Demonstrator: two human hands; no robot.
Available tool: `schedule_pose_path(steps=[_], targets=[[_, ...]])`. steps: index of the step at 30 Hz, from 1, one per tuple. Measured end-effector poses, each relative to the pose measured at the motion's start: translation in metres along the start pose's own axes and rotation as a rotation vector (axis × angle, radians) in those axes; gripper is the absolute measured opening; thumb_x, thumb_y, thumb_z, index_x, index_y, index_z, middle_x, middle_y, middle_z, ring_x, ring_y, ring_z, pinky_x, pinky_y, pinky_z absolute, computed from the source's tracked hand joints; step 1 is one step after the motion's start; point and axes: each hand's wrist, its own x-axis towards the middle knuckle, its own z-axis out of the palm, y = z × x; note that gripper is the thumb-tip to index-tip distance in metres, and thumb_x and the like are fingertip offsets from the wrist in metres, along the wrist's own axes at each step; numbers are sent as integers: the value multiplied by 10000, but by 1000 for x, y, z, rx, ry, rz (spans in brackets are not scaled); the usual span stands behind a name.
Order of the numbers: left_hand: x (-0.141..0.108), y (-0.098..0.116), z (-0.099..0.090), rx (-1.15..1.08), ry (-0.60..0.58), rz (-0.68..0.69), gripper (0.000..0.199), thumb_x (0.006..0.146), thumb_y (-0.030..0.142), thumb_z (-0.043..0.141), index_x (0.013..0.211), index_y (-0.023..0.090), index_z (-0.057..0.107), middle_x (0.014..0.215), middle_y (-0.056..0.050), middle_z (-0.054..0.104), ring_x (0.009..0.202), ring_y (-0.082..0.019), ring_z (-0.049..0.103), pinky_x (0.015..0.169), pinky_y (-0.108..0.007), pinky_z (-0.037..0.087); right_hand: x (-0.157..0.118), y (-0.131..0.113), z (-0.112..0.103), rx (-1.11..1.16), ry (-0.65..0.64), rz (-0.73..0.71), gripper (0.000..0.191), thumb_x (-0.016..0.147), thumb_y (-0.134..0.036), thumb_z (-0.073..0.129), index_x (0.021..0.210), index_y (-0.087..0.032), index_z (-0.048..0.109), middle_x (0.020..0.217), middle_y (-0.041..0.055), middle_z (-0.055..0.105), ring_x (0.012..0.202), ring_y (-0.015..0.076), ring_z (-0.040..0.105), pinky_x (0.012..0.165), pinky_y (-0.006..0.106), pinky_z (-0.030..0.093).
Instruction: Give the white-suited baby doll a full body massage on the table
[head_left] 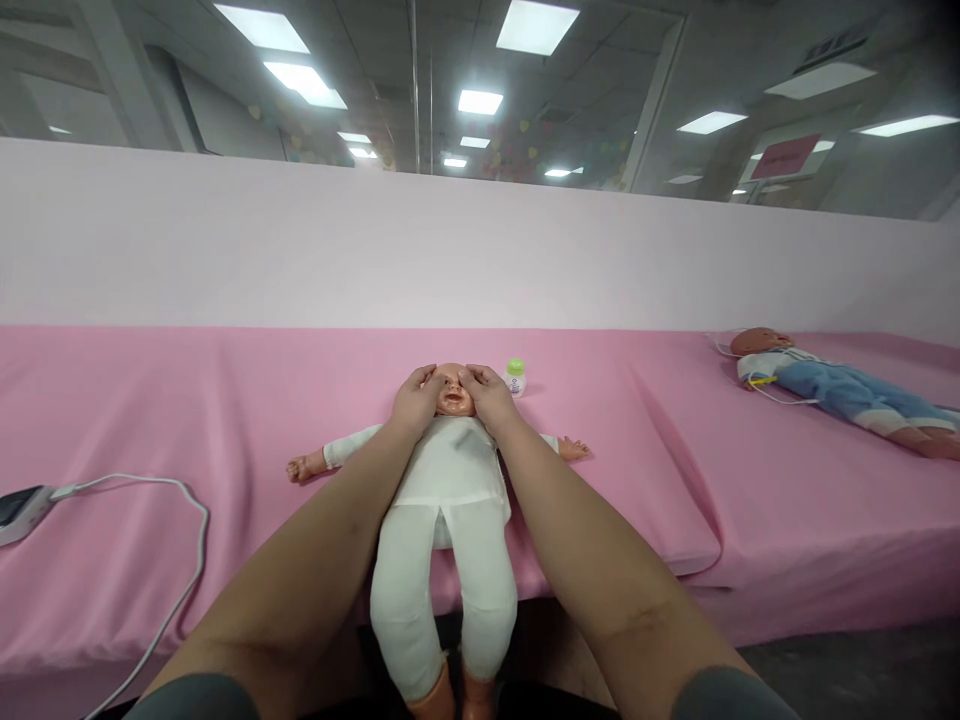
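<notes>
A baby doll (450, 470) in a white top and white trousers lies on its back on the pink-covered surface, legs towards me and hanging over the front edge. My left hand (417, 400) is wrapped round the left side of its head, thumb near the eye. On the other side my right hand (489, 396) grips the head the same way, its thumb on the upper face. Between the thumbs the nose and mouth show; the eyes are mostly covered. A small white bottle with a green cap (515, 378) stands just beyond my right hand.
A second doll (832, 385) in blue and white, with thin tubing, lies at the right. At the left a white device (24, 512) has a pale cord (196, 570) running over the front edge. A white wall (420, 250) with glass above closes the back.
</notes>
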Motion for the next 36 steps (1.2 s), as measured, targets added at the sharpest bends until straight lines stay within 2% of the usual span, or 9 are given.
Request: schedule_pose_path(steps=[5,12,18,23,29,36], targets=[[2,-1,0,-34,-2,-9,453,860,399,696,1276,221,712,1235,-97,750,1167,-271,687,1042,-399,530,1,0,1,115,-26,35,459,817,-469,753,1196,-216,701,1249,87,740,1152,249,693,1066,435,532],[1,3,1,-154,-21,-114,477,851,294,619,1316,207,673,1216,-101,752,1085,-253,716,963,-396,575,3,0,1,156,-11,80,429,774,-323,741,1194,-241,721,1353,65,702,1269,236,640,1143,430,475],[2,0,0,-50,-12,-25,449,852,399,694,1269,231,704,1232,-91,746,1155,-269,691,1028,-395,541,2,2,-1,116,-38,48,517,721,-381,791,1210,-244,693,1301,57,716,1212,246,659,1099,446,506],[0,-1,0,-30,0,12,453,841,439,733,1242,231,722,1209,-94,751,1140,-282,696,1027,-416,537,2,4,-2,68,-26,30,523,719,-425,815,1193,-241,691,1273,55,721,1177,245,665,1072,442,517],[0,0,0,-16,13,9,442,840,446,748,1224,230,734,1200,-94,758,1165,-291,687,1051,-413,522,2,2,-1,14,-1,12,482,756,-459,804,1171,-237,702,1253,64,732,1180,243,661,1065,420,519],[2,0,0,-34,4,-9,408,852,407,709,1223,241,732,1189,-83,762,1167,-291,688,1048,-418,534,0,-3,2,95,-1,60,403,790,-429,726,1145,-238,706,1166,43,757,1095,230,698,1029,407,542]])
